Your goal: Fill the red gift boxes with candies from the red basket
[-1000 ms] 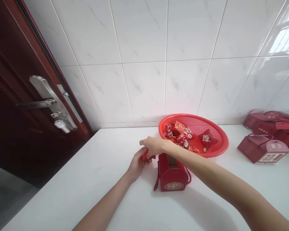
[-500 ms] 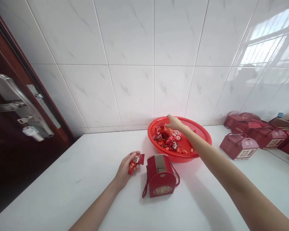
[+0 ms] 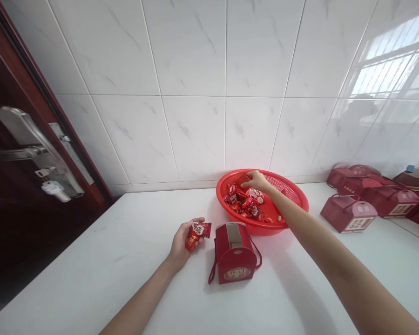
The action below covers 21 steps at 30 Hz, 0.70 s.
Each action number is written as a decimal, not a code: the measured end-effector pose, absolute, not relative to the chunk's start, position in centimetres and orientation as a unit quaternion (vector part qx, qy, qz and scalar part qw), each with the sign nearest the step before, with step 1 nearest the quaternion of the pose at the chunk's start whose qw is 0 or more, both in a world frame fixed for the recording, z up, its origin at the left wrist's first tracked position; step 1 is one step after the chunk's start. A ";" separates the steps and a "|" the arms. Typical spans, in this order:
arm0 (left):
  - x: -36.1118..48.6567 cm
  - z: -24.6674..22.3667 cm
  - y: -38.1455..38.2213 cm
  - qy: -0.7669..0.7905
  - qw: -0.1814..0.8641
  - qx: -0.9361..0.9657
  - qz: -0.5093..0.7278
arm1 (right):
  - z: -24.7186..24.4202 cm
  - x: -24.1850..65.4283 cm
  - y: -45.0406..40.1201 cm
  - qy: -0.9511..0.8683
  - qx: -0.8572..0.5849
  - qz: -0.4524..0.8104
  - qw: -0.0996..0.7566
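Since the left hand [image 3: 183, 242] pinches its red candy packets [image 3: 198, 234] so lightly (slippery things), they could drop beside the gift box [image 3: 233, 253]; at the box's 1 o'clock, the right hand [image 3: 255, 181] curls in the red basket [image 3: 296, 195], its grip unclear.

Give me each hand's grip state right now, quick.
Left hand: closed, holding red sweet packets.
Right hand: curled over wrapped sweets in the red plastic basket; cannot tell whether it holds anything.
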State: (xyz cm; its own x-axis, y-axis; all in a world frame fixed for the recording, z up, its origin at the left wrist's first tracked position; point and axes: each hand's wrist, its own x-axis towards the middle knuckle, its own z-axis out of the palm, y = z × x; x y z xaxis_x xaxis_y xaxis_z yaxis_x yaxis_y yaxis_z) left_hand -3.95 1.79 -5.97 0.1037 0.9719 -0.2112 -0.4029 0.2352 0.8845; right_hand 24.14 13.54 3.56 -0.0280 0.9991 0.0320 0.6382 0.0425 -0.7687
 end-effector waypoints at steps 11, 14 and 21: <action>-3.8 -6.1 2.0 0.421 0.660 0.347 0.516 | 7.2 20.6 3.8 -0.577 -0.349 0.495 0.548; -3.8 -6.2 1.9 0.430 0.654 0.352 0.513 | 7.3 20.9 1.1 -0.617 -0.340 0.496 0.508; -3.4 -5.6 1.2 0.451 0.626 0.382 0.508 | 6.5 21.5 -0.4 -0.727 -0.426 0.374 0.387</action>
